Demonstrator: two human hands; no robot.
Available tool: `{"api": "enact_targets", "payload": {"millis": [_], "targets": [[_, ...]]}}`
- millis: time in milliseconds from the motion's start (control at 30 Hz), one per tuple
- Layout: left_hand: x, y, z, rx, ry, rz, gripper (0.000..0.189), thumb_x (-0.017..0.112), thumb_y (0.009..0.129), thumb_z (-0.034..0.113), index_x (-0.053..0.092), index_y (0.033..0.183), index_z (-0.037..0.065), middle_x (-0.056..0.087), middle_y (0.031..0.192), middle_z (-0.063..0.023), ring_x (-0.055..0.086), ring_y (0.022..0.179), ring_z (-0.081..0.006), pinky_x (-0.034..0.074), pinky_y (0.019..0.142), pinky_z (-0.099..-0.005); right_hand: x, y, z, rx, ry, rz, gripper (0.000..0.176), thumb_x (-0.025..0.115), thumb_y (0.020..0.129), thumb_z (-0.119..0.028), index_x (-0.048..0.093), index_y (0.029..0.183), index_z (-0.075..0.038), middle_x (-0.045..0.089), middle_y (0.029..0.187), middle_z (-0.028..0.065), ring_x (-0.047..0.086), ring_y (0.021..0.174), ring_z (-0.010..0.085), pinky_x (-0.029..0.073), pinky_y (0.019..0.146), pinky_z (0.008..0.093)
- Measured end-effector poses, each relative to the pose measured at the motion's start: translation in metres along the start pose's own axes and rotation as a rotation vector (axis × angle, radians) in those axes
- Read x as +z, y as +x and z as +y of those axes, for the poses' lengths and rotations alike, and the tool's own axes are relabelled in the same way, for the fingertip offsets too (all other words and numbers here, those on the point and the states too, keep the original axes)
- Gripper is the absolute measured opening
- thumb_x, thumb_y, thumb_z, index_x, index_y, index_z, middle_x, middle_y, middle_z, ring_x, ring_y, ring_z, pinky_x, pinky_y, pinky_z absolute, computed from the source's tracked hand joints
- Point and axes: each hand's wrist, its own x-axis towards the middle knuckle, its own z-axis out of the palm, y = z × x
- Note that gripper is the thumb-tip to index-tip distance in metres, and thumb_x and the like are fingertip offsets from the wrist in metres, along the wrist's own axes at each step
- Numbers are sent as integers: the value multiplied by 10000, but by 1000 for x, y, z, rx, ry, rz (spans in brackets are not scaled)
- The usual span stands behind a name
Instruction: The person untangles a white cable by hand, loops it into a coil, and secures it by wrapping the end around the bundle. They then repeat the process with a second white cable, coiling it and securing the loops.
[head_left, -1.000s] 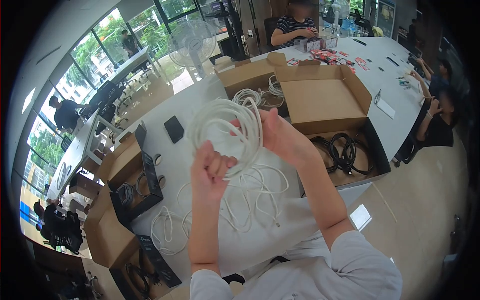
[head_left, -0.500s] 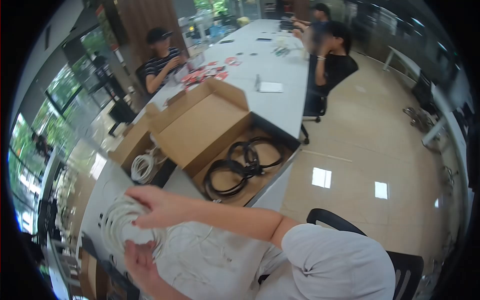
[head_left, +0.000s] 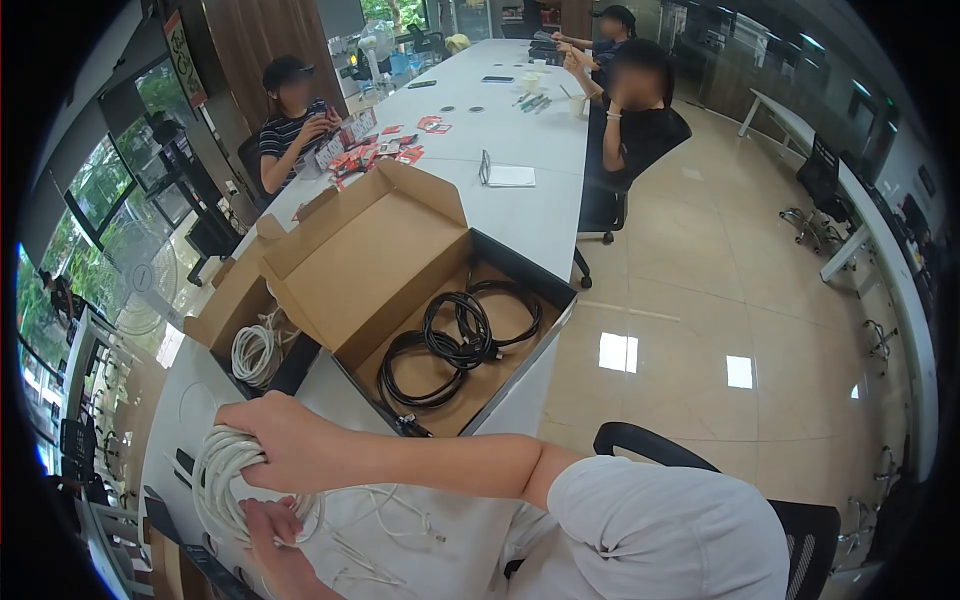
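A white cable (head_left: 218, 472) is wound into a loose coil above the near part of the table. My right hand (head_left: 290, 440) reaches across and is closed around the upper part of the coil. Below it, my left hand (head_left: 272, 528) has curled fingers against the coil's lower side and holds it there. Loose white cable ends (head_left: 400, 515), one with a small plug, trail over the tabletop to the right of the hands. Just beyond, an open cardboard box (head_left: 365, 262) contains black coiled cables (head_left: 440, 350). A smaller open box (head_left: 222, 310) holds another white cable coil (head_left: 257, 355).
Farther along the long white table (head_left: 480, 120) lie red and white packets (head_left: 375, 152), a small stand with a white sheet (head_left: 510, 177) and a phone (head_left: 497, 79). Several people sit along its sides. A black chair (head_left: 655, 445) stands at my right.
My right hand has closed more tightly over the coil, its thumb now against the fingers. The loops look more bunched. The whole view has shifted, so the boxes sit farther left.
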Motion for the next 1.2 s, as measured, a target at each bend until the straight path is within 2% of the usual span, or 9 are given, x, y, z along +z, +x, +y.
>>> {"api": "enact_targets", "payload": {"millis": [133, 233, 333, 600, 700, 800, 867, 933, 1200], "targets": [[23, -1, 0, 53, 203, 295, 365, 553, 932, 292, 584, 1071, -44, 619, 933, -93, 572, 922, -168, 399, 947, -330, -8, -4, -13, 51, -91, -20, 272, 659, 613, -21, 568, 866, 18, 627, 749, 181, 623, 728, 352, 478, 615, 351], [-11, 6, -17, 90, 288, 179, 521, 587, 918, 276, 439, 1297, -49, 537, 1231, -119, 503, 1123, -168, 364, 972, -300, -3, -6, -12, 21, -67, -22, 282, 664, 613, -11, 576, 879, 22, 637, 770, 185, 636, 748, 347, 481, 636, 353], [-37, 7, -21, 27, 366, 93, 533, 613, 901, 251, 427, 1308, -37, 482, 1308, -135, 455, 1193, -192, 332, 1010, -320, -1, -6, -14, -37, 43, -10, 305, 655, 610, 4, 595, 909, 20, 638, 770, 180, 642, 749, 332, 485, 652, 348], [-57, 8, -16, 509, 534, -228, 987, 679, 761, 549, 254, 1400, -71, 290, 1453, -190, 266, 1345, -277, 180, 1105, -403, -15, -2, -14, -64, 136, -75, 324, 625, 646, -5, 616, 969, 28, 646, 827, 160, 647, 786, 252, 478, 639, 303], [-65, 6, -4, 509, 451, -321, 1006, 657, 756, 577, 239, 1411, -63, 269, 1471, -188, 232, 1370, -276, 168, 1114, -404, -18, 4, 10, -199, 10, -13, 342, 638, 667, -33, 623, 1007, 5, 645, 878, 131, 611, 821, 142, 483, 706, 308], [-26, 14, 21, 304, 380, -183, 884, 679, 774, 481, 312, 1395, -30, 342, 1445, -170, 308, 1349, -261, 244, 1091, -389, -33, 5, 13, 95, 18, -21, 358, 725, 736, -80, 633, 1071, 7, 662, 978, 47, 595, 938, 127, 464, 852, 280], [-27, 22, 16, 183, 355, -130, 755, 707, 796, 343, 366, 1382, 10, 400, 1419, -147, 374, 1321, -243, 321, 1057, -380, -37, 6, -12, 298, 317, 13, 373, 717, 735, -30, 636, 1098, -50, 640, 890, -20, 547, 687, 24, 432, 562, 188], [-33, 33, -4, 142, 287, -39, 633, 706, 796, 153, 423, 1352, 48, 477, 1359, -120, 449, 1262, -218, 401, 990, -371, -36, 4, -14, 333, 389, 60, 381, 688, 735, 7, 617, 1108, -23, 612, 809, -28, 475, 575, 4, 351, 469, 178], [-10, 35, -16, 420, 449, -109, 390, 613, 886, 127, 512, 1254, 47, 609, 1153, -101, 561, 1087, -198, 443, 915, -325, -42, 3, -10, 435, 576, -70, 325, 599, 737, 34, 622, 1060, 28, 544, 660, -35, 320, 431, 6, 226, 404, 187]]}}
